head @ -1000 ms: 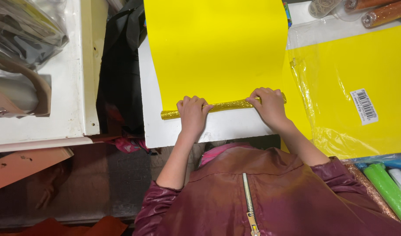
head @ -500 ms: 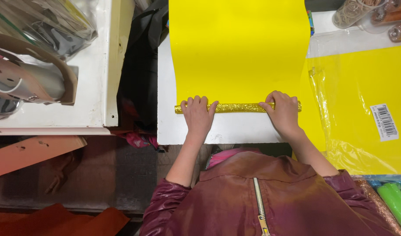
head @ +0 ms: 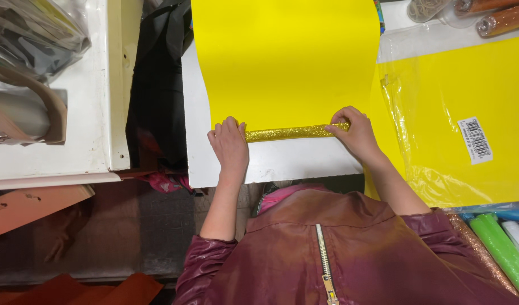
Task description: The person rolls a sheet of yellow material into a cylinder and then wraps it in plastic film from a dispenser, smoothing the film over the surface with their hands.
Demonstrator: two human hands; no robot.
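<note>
**Rolling the near edge of a yellow sheet**

The left hand (head: 230, 144) lies flat with fingers together, pressing on the left end of a glittery gold roll (head: 290, 133); the right hand (head: 356, 133) pinches the roll's right end between thumb and fingertips. The roll sits across the near edge of a yellow sheet (head: 285, 62), which lies on a white board (head: 282, 161) on the desk. The step in hand looks like the start of rolling; the next move seems to call for even pressure from both hands so the roll stays square.

The board's near edge lies just below the hands. To the right, a bagged stack of yellow paper (head: 457, 124) touches the sheet. A dark gap (head: 155, 90) opens left. Ahead, the sheet offers open room.
</note>
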